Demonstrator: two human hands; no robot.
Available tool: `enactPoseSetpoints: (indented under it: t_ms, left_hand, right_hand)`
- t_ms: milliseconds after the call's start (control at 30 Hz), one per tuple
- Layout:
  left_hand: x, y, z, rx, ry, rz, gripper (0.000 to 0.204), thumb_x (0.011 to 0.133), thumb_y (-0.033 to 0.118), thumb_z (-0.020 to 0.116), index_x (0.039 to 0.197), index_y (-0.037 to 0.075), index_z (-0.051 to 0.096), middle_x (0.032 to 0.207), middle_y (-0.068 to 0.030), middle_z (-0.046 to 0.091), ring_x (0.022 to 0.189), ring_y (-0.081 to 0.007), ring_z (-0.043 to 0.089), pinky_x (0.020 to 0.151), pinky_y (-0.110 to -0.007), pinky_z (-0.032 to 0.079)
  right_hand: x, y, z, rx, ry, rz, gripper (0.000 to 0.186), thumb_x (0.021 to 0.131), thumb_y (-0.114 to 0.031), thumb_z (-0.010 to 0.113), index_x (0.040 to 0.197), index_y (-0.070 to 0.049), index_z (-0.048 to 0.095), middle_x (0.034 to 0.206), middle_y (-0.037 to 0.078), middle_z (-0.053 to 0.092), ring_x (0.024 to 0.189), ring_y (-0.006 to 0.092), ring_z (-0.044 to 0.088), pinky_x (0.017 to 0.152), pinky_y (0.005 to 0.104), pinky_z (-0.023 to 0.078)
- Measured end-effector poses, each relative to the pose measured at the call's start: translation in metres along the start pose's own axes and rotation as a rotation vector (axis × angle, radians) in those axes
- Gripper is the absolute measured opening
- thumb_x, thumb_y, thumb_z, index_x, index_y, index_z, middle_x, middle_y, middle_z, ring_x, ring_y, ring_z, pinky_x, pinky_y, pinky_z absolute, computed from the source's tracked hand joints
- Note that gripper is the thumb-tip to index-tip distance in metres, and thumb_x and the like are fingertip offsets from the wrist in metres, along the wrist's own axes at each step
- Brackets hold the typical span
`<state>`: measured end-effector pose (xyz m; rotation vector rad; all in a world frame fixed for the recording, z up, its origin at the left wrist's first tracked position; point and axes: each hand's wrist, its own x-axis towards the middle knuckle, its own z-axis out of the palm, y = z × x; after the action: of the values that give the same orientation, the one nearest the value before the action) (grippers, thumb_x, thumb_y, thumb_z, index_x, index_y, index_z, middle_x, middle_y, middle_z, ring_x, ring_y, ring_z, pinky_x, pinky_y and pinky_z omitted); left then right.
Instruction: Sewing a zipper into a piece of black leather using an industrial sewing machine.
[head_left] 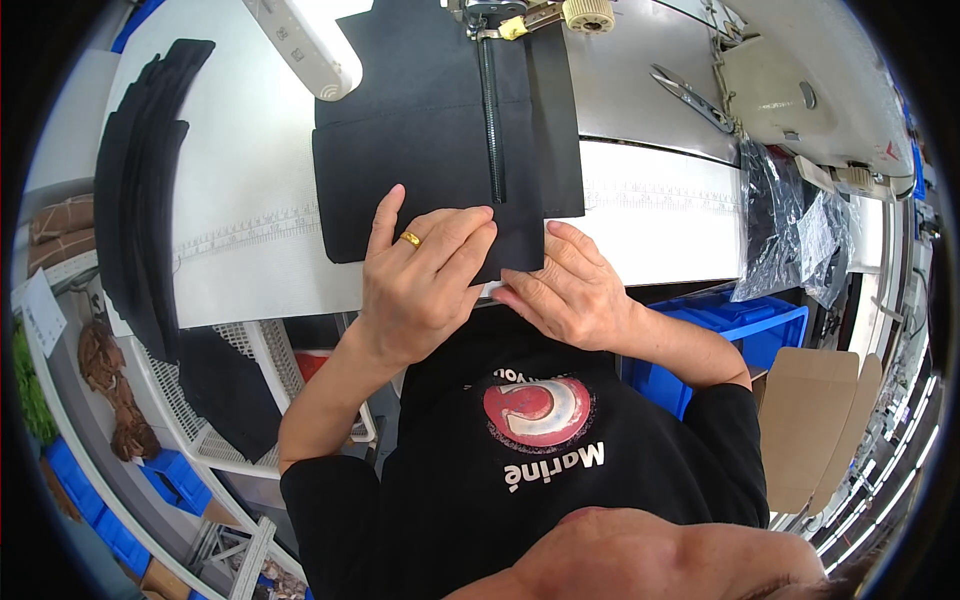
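Observation:
A black fabric piece with a dark zipper lies under the sewing machine's presser foot, over a second dark layer. My left hand, with a yellow ring, holds the piece's near edge, fingertips on top just below the zipper's near end, little finger raised, thumb hidden. My right hand grips the near right corner of the piece, its fingers partly behind the fabric.
Metal snips lie on the machine bed at right, near plastic bags. A stack of black fabric lies left on the white table. Blue bins, a cardboard piece and a white basket are below.

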<state>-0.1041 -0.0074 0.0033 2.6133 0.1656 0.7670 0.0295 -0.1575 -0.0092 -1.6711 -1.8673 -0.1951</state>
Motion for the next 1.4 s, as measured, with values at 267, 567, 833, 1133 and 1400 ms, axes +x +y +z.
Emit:
enactPoseSetpoints:
  t_ms: [267, 567, 833, 1133, 1400]
  left_hand:
    - [0.003, 0.0, 0.0, 0.016, -0.053, -0.003, 0.028, 0.069, 0.007, 0.071, 0.096, 0.003, 0.068, 0.106, -0.0024, 0.068, 0.092, -0.0168, 0.066, 0.112, -0.048, 0.024]
    - [0.005, 0.0, -0.002, 0.011, -0.061, 0.007, 0.03, 0.066, 0.006, 0.071, 0.095, 0.003, 0.067, 0.105, -0.0038, 0.068, 0.09, -0.0178, 0.066, 0.112, -0.049, 0.023]
    - [0.005, -0.001, -0.003, -0.006, -0.096, 0.005, 0.034, 0.063, 0.003, 0.071, 0.097, 0.001, 0.065, 0.105, -0.0055, 0.067, 0.091, -0.0202, 0.067, 0.112, -0.051, 0.022]
    - [-0.005, 0.003, -0.002, 0.051, -0.16, -0.003, 0.049, 0.064, 0.026, 0.082, 0.106, 0.005, 0.064, 0.11, -0.0035, 0.061, 0.099, -0.0173, 0.062, 0.112, -0.054, 0.022]
    - [0.009, -0.007, -0.01, -0.037, -0.07, 0.086, 0.044, 0.077, 0.043, 0.073, 0.101, 0.007, 0.064, 0.109, -0.0029, 0.061, 0.097, -0.0168, 0.061, 0.109, -0.055, 0.025]
  right_hand:
    - [-0.007, 0.001, 0.0, -0.014, -0.045, -0.001, 0.031, 0.073, -0.019, 0.081, 0.097, -0.003, 0.069, 0.091, 0.008, 0.068, 0.102, 0.0277, 0.063, 0.097, 0.0441, 0.044]
    - [-0.005, 0.0, -0.001, -0.02, -0.043, 0.001, 0.031, 0.073, -0.019, 0.08, 0.097, -0.003, 0.068, 0.097, 0.01, 0.068, 0.101, 0.0274, 0.063, 0.095, 0.0436, 0.045]
    - [-0.007, 0.001, 0.002, -0.014, -0.033, 0.006, 0.031, 0.072, -0.018, 0.08, 0.096, -0.002, 0.068, 0.103, 0.013, 0.068, 0.102, 0.0276, 0.062, 0.092, 0.0428, 0.046]
    - [0.02, 0.026, -0.043, 0.192, 0.05, -0.014, 0.037, 0.071, -0.005, 0.07, 0.107, 0.0, 0.066, 0.104, 0.01, 0.064, 0.096, 0.0257, 0.06, 0.083, 0.0355, 0.047]
    - [0.036, 0.055, -0.016, 0.022, -0.204, -0.076, 0.04, 0.075, -0.008, 0.062, 0.115, -0.007, 0.065, 0.122, 0.008, 0.059, 0.11, 0.0251, 0.056, 0.087, 0.037, 0.045]
